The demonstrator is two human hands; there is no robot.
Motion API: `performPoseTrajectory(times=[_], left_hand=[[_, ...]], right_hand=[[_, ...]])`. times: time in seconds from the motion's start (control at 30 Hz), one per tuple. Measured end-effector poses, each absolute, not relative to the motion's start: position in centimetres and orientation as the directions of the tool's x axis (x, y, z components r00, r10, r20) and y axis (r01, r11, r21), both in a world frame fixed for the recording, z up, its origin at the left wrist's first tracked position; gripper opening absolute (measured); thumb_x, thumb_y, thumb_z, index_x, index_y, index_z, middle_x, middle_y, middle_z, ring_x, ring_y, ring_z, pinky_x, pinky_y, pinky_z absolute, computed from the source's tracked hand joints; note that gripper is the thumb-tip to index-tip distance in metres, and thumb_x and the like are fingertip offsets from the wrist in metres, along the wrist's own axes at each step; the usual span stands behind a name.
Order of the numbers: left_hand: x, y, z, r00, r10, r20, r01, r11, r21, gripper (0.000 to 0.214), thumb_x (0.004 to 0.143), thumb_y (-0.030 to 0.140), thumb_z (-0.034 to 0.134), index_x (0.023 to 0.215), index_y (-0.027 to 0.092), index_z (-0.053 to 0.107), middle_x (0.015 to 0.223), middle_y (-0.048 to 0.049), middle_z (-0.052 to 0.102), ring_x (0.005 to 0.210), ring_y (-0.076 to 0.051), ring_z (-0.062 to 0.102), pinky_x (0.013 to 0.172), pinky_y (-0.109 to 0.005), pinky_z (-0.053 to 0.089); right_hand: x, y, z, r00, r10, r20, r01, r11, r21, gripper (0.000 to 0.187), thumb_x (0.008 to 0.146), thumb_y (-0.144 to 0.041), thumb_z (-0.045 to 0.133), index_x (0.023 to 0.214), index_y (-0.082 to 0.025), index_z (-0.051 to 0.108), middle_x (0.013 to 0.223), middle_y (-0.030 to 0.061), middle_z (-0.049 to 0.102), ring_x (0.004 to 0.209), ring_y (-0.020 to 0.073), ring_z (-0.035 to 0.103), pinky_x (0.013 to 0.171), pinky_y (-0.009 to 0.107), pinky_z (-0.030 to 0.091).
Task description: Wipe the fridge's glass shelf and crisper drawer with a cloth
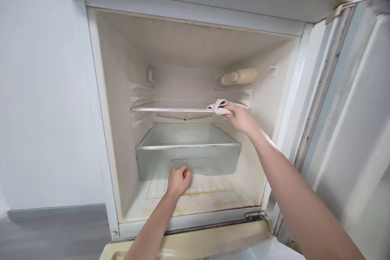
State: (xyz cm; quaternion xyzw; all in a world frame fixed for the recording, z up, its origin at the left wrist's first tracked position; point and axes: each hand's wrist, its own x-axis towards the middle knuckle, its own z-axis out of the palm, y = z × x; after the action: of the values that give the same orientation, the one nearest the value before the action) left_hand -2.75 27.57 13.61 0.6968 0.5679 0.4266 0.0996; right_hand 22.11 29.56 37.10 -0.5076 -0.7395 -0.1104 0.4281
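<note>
I look into an empty, open fridge compartment (122, 101). My right hand (240, 118) holds a small white cloth (219, 107) pressed on the right end of the glass shelf (170, 109). My left hand (179, 180) is curled into a fist, resting on the fridge floor against the front of the clear plastic drawer (158, 158). The drawer sits at the bottom and looks empty.
The fridge door (353, 130) stands open at the right. A cream lamp and thermostat housing (240, 76) sits on the upper right of the back wall. Yellowish stains mark the fridge floor (219, 203). A white wall (39, 89) lies to the left.
</note>
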Motion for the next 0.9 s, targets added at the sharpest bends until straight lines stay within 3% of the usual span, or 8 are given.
performPoseTrajectory(times=[0.2,0.47,0.6,0.7,0.77,0.83,0.9], left_hand=[[-2.7,27.7,13.7,-0.007,0.874,0.485,0.703,-0.341,0.624,0.021,0.08,0.023,0.042,0.071,0.021,0.061,0.058,0.0022,0.06,0.058,-0.013,0.054,0.06,-0.025,0.031],[-2.5,27.4,13.6,0.029,0.879,0.476,0.715,-0.351,0.605,0.023,0.08,0.022,0.042,0.073,0.02,0.063,0.058,0.0011,0.061,0.057,-0.013,0.054,0.059,-0.025,0.031],[-1.5,27.1,14.3,0.139,0.862,0.488,0.712,-0.429,0.556,0.023,0.079,0.019,0.042,0.074,0.02,0.064,0.055,0.002,0.06,0.053,-0.012,0.052,0.055,-0.024,0.031],[0.2,27.4,15.1,0.262,0.817,0.514,0.702,-0.527,0.479,0.023,0.078,0.017,0.042,0.076,0.021,0.064,0.058,0.0015,0.065,0.054,-0.012,0.055,0.055,-0.024,0.032],[1.7,28.0,15.5,0.36,0.768,0.53,0.693,-0.6,0.4,0.02,0.076,0.016,0.045,0.076,0.021,0.064,0.062,0.0004,0.068,0.054,-0.013,0.057,0.055,-0.025,0.031],[3.5,28.6,15.5,0.468,0.705,0.532,0.671,-0.676,0.305,0.014,0.073,0.017,0.049,0.074,0.021,0.062,0.066,-0.0009,0.071,0.056,-0.015,0.059,0.054,-0.027,0.028],[5.1,29.2,15.2,0.574,0.637,0.515,0.632,-0.744,0.217,0.008,0.07,0.018,0.053,0.071,0.021,0.06,0.067,-0.0017,0.072,0.056,-0.017,0.06,0.053,-0.029,0.025]], right_hand=[[24.6,29.7,35.7,0.047,0.606,0.794,0.852,0.391,-0.348,0.037,0.082,-0.024,0.053,0.115,-0.024,0.069,0.111,0.0074,0.071,0.102,0.0297,0.064,0.091,0.043,0.049],[23.3,28.1,32.3,0.124,0.538,0.834,0.781,0.466,-0.417,0.037,0.085,-0.033,0.046,0.115,-0.023,0.065,0.127,0.0115,0.062,0.117,0.0318,0.057,0.095,0.046,0.046],[21.7,27.7,29.1,0.257,0.587,0.768,0.681,0.454,-0.575,0.04,0.085,-0.04,0.042,0.113,-0.021,0.063,0.109,0.015,0.068,0.104,0.0325,0.062,0.091,0.046,0.047],[20.5,29.5,26.9,0.338,0.714,0.613,0.409,0.476,-0.779,0.032,0.078,-0.046,0.052,0.096,-0.022,0.064,0.092,0.0124,0.07,0.09,0.0316,0.064,0.086,0.047,0.049],[19.9,31.7,26.5,0.319,0.831,0.455,0.043,0.467,-0.883,0.025,0.074,-0.042,0.058,0.091,-0.024,0.061,0.09,0.0081,0.07,0.084,0.0274,0.065,0.081,0.045,0.052],[19.5,34.5,27.3,0.268,0.918,0.291,-0.32,0.37,-0.872,0.014,0.074,-0.032,0.056,0.086,-0.026,0.056,0.085,0.003,0.068,0.077,0.0219,0.065,0.076,0.042,0.055],[19.4,37.3,29.0,0.222,0.952,0.21,-0.486,0.295,-0.823,0.002,0.077,-0.026,0.049,0.079,-0.025,0.051,0.075,0.0002,0.065,0.069,0.0183,0.064,0.073,0.04,0.056]])
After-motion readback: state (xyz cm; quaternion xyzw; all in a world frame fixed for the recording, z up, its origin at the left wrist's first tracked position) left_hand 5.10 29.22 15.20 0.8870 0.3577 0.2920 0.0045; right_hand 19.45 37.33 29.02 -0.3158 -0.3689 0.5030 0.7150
